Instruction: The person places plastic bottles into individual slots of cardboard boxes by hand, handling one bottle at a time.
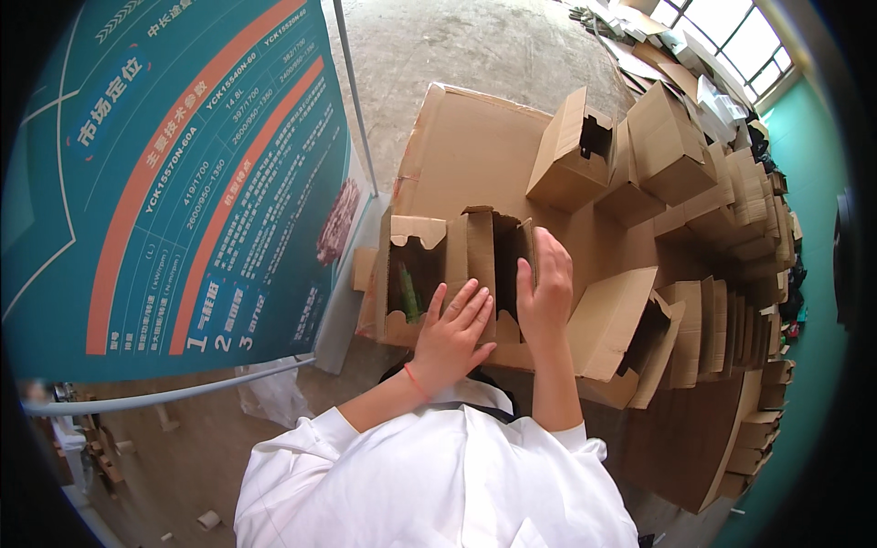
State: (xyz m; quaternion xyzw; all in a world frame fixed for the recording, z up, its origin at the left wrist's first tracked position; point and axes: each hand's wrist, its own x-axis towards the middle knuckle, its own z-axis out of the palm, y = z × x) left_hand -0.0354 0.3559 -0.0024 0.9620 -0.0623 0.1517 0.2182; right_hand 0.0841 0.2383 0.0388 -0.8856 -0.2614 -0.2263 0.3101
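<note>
Your far side is walled by folded boxes (639,146), stacked cartons (731,301) crowd your right, a banner stand (174,173) blocks left; bare cardboard sheet (466,155) lies open ahead.

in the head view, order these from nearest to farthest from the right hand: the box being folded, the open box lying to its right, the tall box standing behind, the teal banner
1. Box being folded: the right hand is on it, the left hand too.
2. Open box: just right of the hand, on its side.
3. Tall box: behind, farther back on the flat cardboard.
4. Teal banner: far left.
</note>
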